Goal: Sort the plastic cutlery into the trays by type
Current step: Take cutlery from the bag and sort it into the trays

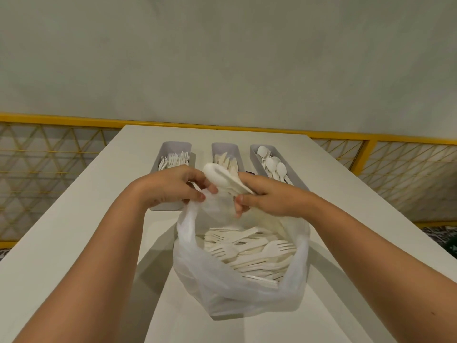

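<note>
Head view: right hand (pixel 267 196) grips a white plastic spoon (pixel 217 175), bowl pointing far-left, while left hand (pixel 170 186) pinches the translucent plastic bag (pixel 197 268). Grey spoon tray (pixel 254 157) sits just beyond it to the right, so the right hand's nearer.

The light was soft, even and rather dim.
Faint shadows lay on the table (pixel 61 243); straight lines bowed toward the edges.
</note>
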